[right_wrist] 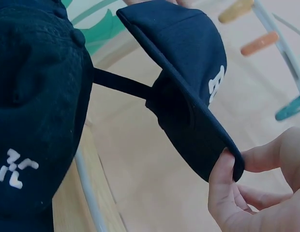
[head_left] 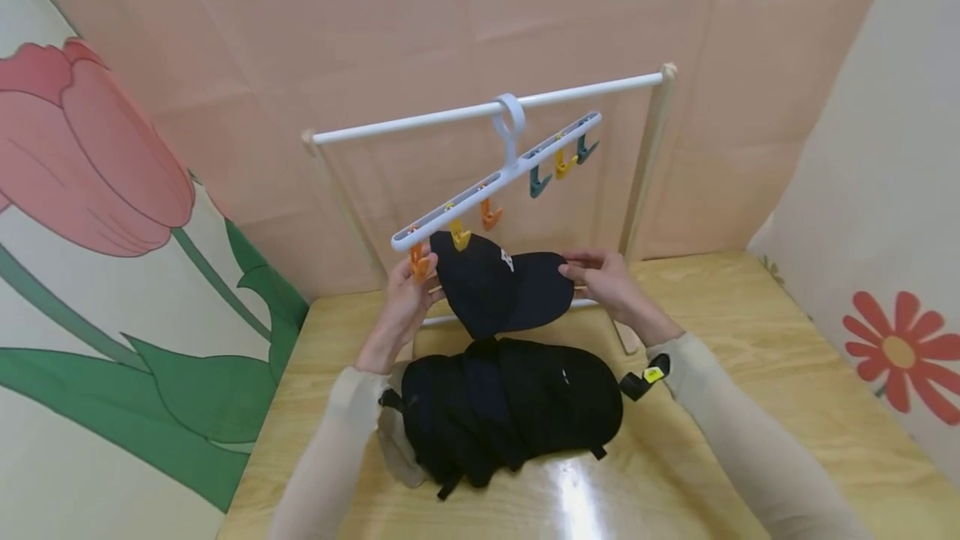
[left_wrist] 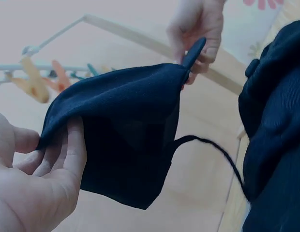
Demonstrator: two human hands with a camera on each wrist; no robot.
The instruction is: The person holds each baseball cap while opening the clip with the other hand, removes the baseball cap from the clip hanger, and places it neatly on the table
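A dark navy cap [head_left: 480, 294] with a small white mark on its front hangs in the air between both hands. My left hand [head_left: 405, 298] pinches the crown's edge, thumb outside and fingers inside, as the left wrist view shows. On the other side my right hand [head_left: 607, 283] pinches the tip of the brim [right_wrist: 208, 145] between thumb and fingers. Just above the cap is a light blue clip hanger [head_left: 512, 167]; an orange clip [head_left: 417, 263] partly covers the left fingers. A thin dark strap [right_wrist: 122, 84] runs from the cap toward dark caps [head_left: 517, 411] below.
The hanger hooks over the white bar [head_left: 420, 121] of a rack with wooden legs [head_left: 647, 165]. More orange, yellow and teal clips hang along it. The dark caps lie bunched together on the wooden table [head_left: 720, 340], with beige fabric [head_left: 397, 448] at their left.
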